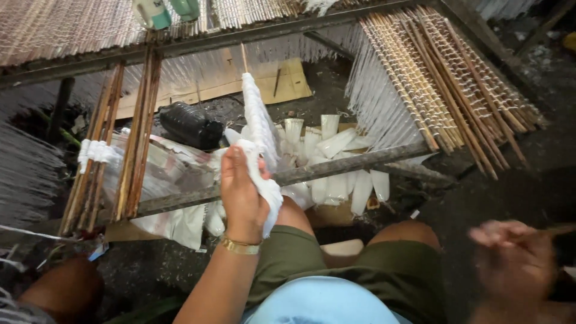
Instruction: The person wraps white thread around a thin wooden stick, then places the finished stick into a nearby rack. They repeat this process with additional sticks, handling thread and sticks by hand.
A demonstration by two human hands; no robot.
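My left hand [243, 192], with a gold bracelet [240, 246] at the wrist, grips a wad of white doughy material [270, 195] at the foot of a thin stick. The stick's white-coated length [257, 117] rises up and away from the hand, over a grey crossbar [354, 162]. My right hand [513, 264] is blurred at the lower right, beside my knee, apart from the stick. A thin brown sliver shows near its fingers, but the blur hides whether the hand holds it.
A rack of brown sticks with white threads [444, 78] fans out at the right. Stick bundles [135, 132] lean at the left. Several white plastic tubes [336, 165] lie under the bar, near a black bottle [189, 123] and cardboard [282, 81]. Another person's knee [60, 291] is at lower left.
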